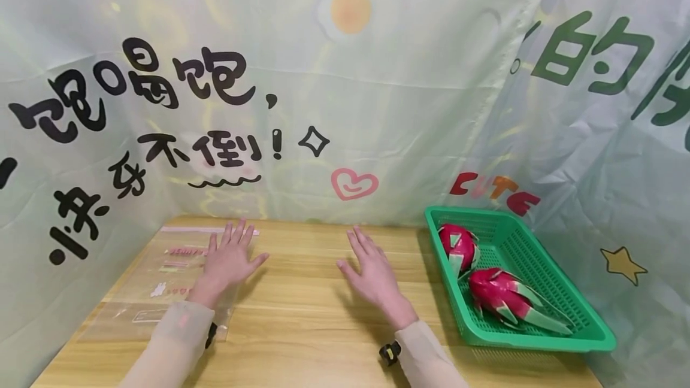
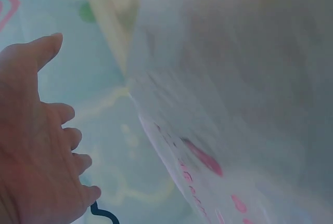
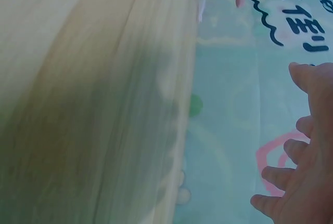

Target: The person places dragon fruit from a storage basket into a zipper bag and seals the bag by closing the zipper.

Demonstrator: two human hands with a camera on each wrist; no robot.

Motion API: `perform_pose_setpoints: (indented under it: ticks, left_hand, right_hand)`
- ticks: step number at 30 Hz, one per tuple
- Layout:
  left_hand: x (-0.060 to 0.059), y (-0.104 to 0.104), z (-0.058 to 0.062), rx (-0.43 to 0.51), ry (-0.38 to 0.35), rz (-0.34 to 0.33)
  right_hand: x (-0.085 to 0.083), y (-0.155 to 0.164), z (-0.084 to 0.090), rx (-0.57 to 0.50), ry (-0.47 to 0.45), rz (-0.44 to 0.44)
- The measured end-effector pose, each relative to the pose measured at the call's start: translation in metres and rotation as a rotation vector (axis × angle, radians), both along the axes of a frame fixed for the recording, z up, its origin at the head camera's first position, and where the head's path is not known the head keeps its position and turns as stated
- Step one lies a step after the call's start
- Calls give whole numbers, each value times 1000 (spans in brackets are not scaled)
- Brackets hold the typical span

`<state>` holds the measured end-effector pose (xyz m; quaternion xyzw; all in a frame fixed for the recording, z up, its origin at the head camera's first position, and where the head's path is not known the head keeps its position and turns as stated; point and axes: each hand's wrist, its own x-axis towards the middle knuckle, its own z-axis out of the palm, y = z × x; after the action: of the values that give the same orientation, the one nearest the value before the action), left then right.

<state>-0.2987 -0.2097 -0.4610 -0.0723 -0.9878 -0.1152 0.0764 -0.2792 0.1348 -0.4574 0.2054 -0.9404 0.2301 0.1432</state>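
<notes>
My left hand is spread palm down over a clear plastic zip bag at the left of the table, fingers straight and holding nothing. The bag lies flat, with a pink strip along its far edge and pink print. In the left wrist view the bag appears close beside the hand. Over the middle of the table my right hand reaches forward, fingers extended and grasping nothing. To its right, two pink dragon fruits, one farther and one nearer, lie in a green basket.
The wooden table runs back to a pale printed curtain. Another curtain panel hangs along the right, behind the basket. A dark band sits on the right wrist.
</notes>
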Motion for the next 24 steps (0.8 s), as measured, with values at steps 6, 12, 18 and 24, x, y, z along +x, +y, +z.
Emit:
perform_pose_setpoints:
  ticks: [6, 12, 18, 24]
  left_hand:
    - [-3, -11, -5, -33, -57, -51]
    - [-3, -29, -23, -7, -132, -144]
    - [-11, -39, -39, 25, -228, -217]
    - [-6, -29, -27, 32, -297, -223]
  right_hand:
    - [-3, -13, 0, 46, -19, 41]
    - [-5, -22, -2, 86, -34, 85]
    - [-4, -27, -5, 116, -73, 99]
    - [-8, -34, -3, 91, -82, 138]
